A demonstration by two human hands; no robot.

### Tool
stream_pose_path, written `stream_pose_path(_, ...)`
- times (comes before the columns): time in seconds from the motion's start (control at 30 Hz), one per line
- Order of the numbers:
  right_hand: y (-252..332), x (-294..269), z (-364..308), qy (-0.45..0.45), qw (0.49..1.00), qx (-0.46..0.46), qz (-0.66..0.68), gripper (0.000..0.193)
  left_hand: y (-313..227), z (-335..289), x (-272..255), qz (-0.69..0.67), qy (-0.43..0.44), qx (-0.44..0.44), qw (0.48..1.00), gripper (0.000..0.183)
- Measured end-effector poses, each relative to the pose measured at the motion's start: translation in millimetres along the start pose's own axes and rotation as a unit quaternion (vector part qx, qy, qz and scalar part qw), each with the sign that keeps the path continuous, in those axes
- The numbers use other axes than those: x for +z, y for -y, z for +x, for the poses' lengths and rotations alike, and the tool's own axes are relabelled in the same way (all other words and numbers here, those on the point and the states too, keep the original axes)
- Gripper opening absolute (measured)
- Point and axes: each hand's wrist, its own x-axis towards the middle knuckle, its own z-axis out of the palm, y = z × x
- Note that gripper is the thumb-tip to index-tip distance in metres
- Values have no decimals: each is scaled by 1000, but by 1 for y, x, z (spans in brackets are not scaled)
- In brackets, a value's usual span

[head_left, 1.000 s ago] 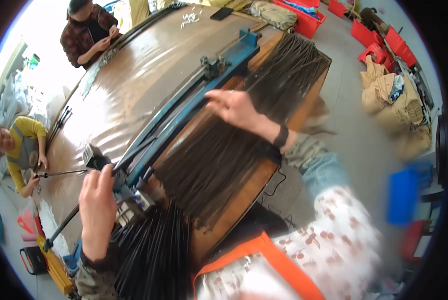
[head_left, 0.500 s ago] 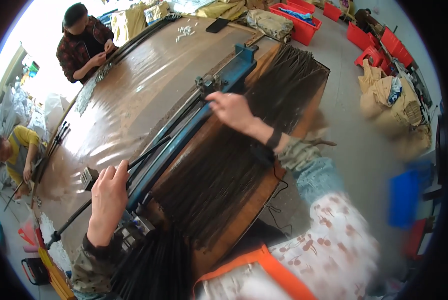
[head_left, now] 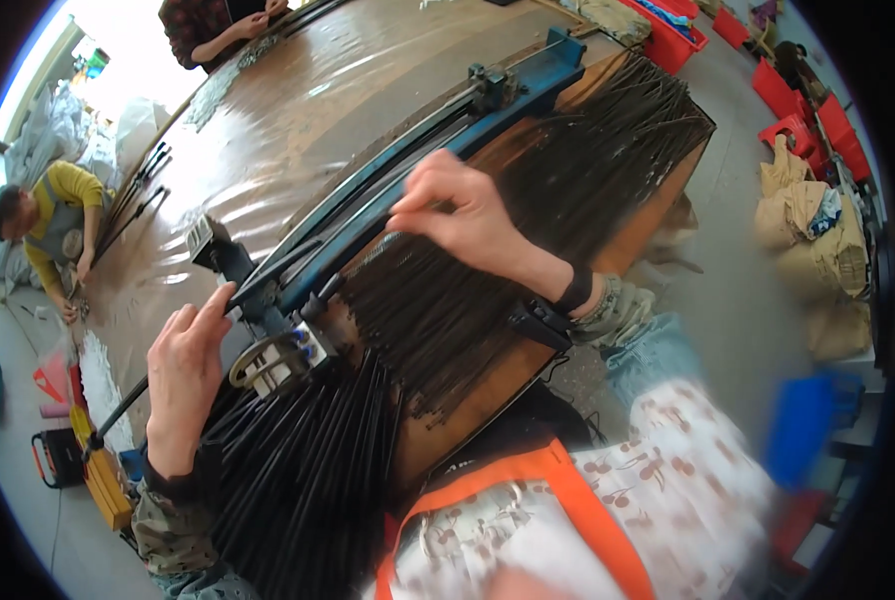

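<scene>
Rod [head_left: 120, 412] sits lower left of frame, running up to left hand [head_left: 184, 368]; fingers bent, can't tell if gripping. Right hand [head_left: 460, 218] mid-frame by blue rail [head_left: 344, 252]: fingers curled, thumb to index, can't tell if pinching anything. Rod bundle [head_left: 308, 475] bottom left-centre.

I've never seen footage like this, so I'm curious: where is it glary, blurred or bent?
In the head view, white glare streaks the shiny tabletop and the upper left is washed out; in that same view, the blue object at right is blurred, the right hand slightly soft, the black rods crisper; there too, the tabletop's left edge bows.
</scene>
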Motion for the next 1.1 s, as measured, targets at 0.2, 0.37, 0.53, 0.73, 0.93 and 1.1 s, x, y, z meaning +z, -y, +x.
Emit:
stream_pose_path(0.2,-22,16,-13,88,984,-55,-145,34,20,-39,-5,109,-63,15,992,44)
stream_pose_path(0.37,9,75,-10,15,981,-158,-108,36,-4,-28,8,20,-17,34,999,44)
stream_pose_path(0.53,-49,24,8,100,932,-87,-336,24,90,-96,-44,93,-167,-161,968,12)
stream_pose_path(0.73,-27,106,45,203,967,155,21,19,98,-106,-79,180,-263,-97,943,16)
stream_pose_path(0.93,-20,211,75,288,949,-123,-39,18,89,-164,-77,101,-203,-215,950,19)
stream_pose_path(1.1,-20,234,77,320,929,-175,-61,17,103,-215,-64,97,-171,-266,944,22)
